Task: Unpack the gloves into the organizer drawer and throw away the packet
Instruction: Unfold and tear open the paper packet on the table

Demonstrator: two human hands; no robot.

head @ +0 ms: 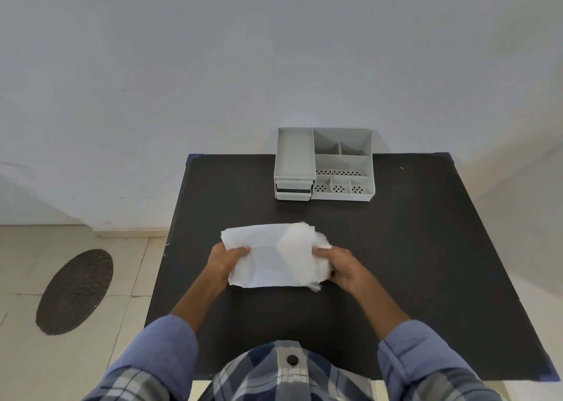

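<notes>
A person in a blue-and-grey plaid shirt with rolled blue cuffs stands at a matte black square table (pixel 411 248) set against a plain pale wall. Both bare hands hold a crinkled, translucent white plastic packet (pixel 274 257) over the middle of the tabletop, near the person's side; whether it touches the surface cannot be told. The packet is roughly rectangular, creased, with soft folds and a bunched, ragged right end where thin white material pushes out, apparently the gloves inside, though no single glove can be made out.

The left hand (pixel 224 260) grips the packet's left edge, thumb lying across the top face and the other fingers curled beneath, pinching the film. The right hand (pixel 341 265) clasps the bunched right end, thumb on top and fingers wrapped around it, closed on the material.

Well apart, at the table's far edge against the wall, sits a light grey moulded plastic desk organizer (pixel 324 164). Its left part is a long smooth tray above small stacked drawers (pixel 293 190), the drawer fronts showing a dark gap; its right part is divided into open compartments, several with perforated floors.

On the beige tiled floor to the left lies a dark brown oval mat (pixel 74 292) with a coarse texture.
</notes>
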